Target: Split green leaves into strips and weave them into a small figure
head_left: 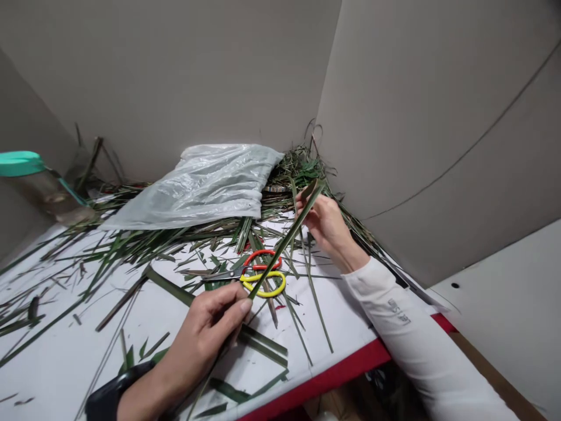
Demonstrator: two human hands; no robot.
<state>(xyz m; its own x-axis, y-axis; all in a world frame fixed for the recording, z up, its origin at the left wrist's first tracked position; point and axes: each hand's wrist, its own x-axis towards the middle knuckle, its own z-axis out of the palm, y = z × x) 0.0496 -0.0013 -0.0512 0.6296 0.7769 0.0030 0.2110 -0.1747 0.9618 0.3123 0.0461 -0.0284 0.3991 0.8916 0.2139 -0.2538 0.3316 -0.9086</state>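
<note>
A long green leaf strip (286, 240) runs slantwise between my two hands, above the table. Its lower end is pinched between thumb and fingers of my left hand (219, 321). Farther off, my right hand (325, 225) has its fingers closed around the upper part, where a brownish piece of leaf also shows. Beneath the strip lie scissors (245, 273) with one red and one yellow handle loop, blades pointing left. More cut leaf strips (263, 345) lie beside and under my left hand.
A translucent plastic bag (205, 184) covers a heap of leaf strips (144, 248) along the back wall. A bottle with a turquoise lid (21, 164) stands at far left. Leaf scraps litter the white tabletop (56, 380), which has a red front edge (319, 380). Grey walls enclose the back and right.
</note>
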